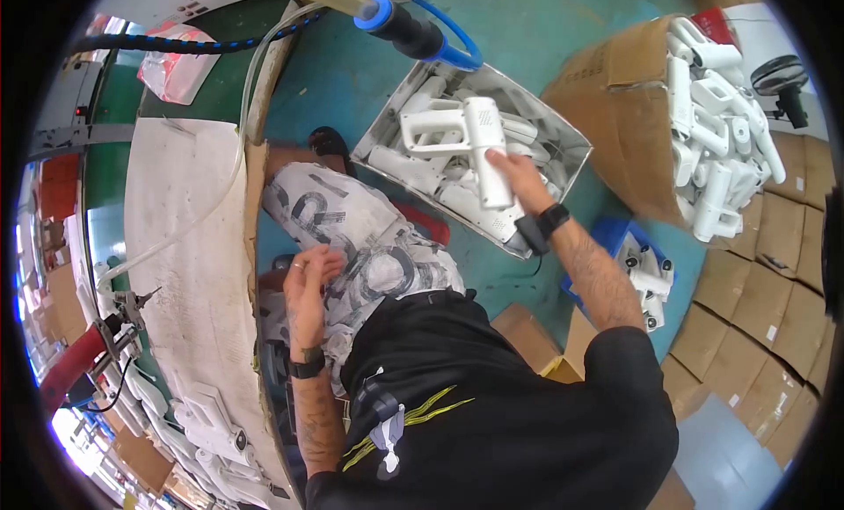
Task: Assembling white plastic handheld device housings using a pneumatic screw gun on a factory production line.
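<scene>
White plastic housing (482, 145), its looped handle toward the left, is gripped near its near end by the right hand (525, 185); the thumb presses on top, while most of the other fingers are hidden beneath. It is held above an open box (576, 149) in which similar white housings lie heaped. Nearer and to the left, the left hand (309, 281) hovers by the patterned trousers (387, 246) — fingers loosely bent and a little apart, a ring on one. Dark bands circle both wrists. Beyond the box, to the far right, a tall brown carton (607, 97) brims with more white parts; nearer on the right, a blue crate (608, 236) holds white pieces with black round ends. Along the left runs a pale-covered worktop (176, 255) — a red-handled tool (75, 360) beside it.
</scene>
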`<control>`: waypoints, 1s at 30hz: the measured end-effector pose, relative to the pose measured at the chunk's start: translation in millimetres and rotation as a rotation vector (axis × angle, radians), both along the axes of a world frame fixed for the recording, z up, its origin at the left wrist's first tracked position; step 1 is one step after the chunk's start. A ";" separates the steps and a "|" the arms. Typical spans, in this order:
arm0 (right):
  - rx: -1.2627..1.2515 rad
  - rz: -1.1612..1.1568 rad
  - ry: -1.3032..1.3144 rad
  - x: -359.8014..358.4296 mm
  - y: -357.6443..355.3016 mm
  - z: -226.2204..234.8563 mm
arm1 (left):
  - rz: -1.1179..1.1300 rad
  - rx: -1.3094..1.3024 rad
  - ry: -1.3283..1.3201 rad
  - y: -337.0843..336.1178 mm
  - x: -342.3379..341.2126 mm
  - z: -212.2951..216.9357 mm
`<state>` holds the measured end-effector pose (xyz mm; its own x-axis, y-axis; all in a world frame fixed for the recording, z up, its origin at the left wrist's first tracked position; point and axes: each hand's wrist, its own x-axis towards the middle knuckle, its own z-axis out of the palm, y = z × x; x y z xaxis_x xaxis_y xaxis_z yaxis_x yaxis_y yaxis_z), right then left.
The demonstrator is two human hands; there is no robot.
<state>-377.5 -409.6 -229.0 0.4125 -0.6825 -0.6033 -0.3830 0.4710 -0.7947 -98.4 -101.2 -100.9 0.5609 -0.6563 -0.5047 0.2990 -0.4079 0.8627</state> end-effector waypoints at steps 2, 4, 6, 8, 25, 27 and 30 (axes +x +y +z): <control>-0.205 0.144 0.119 -0.3 -34.2 -9.9 | -0.011 0.015 0.011 10.2 0.3 -10.8; -0.453 0.372 0.258 10.9 -66.3 14.3 | -0.029 0.036 0.033 15.2 -0.5 -15.3; -0.525 0.576 0.334 9.2 -106.9 8.3 | -0.053 0.092 0.016 13.1 -7.3 -12.6; -0.557 0.707 0.326 7.8 -129.1 23.1 | -0.081 0.107 -0.022 14.7 -9.4 -11.9; 0.006 0.193 0.292 31.9 -166.1 -31.2 | -0.061 0.140 -0.031 16.2 -12.4 -28.6; 0.073 -0.054 -0.088 50.0 -161.0 -114.6 | -0.055 0.134 -0.019 16.1 -11.2 -30.0; -0.105 -0.078 -0.064 91.7 -104.2 -108.5 | -0.049 0.167 -0.030 14.4 -9.6 -22.7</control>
<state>-285.8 -513.8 -337.6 0.3915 -0.7719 -0.5009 -0.2951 0.4103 -0.8629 -108.0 -86.8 -123.6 0.5471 -0.5917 -0.5921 0.2501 -0.5595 0.7902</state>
